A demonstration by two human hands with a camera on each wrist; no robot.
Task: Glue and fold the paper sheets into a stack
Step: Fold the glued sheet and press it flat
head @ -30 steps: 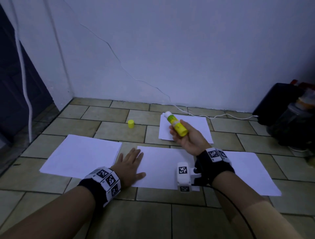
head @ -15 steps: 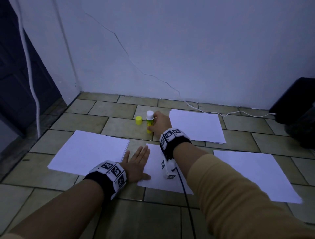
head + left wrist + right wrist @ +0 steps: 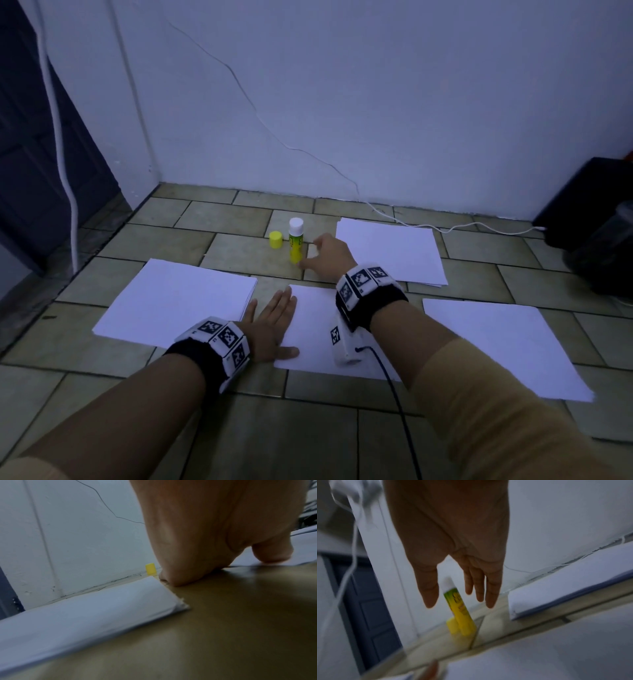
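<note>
A yellow glue stick (image 3: 295,243) with a white top stands upright on the tiled floor, beside its loose yellow cap (image 3: 275,239). My right hand (image 3: 327,257) hovers just right of the stick with fingers straight and apart, not touching it; the right wrist view shows the glue stick (image 3: 458,609) free between thumb and fingers. My left hand (image 3: 272,323) lies flat, palm down, on the left edge of the middle paper sheet (image 3: 315,329). Further white paper lies to the left (image 3: 178,301), at the back (image 3: 390,250) and to the right (image 3: 496,342).
A white cable (image 3: 428,226) runs along the wall's foot to a black box (image 3: 596,212) at the right. A dark door (image 3: 30,164) and a white cord (image 3: 60,144) are at the left. Bare tiles lie in front of the papers.
My right hand carried the glue stick from above the back paper leftward, stood it upright beside the cap and let go. The left hand stayed flat on the middle sheet.
</note>
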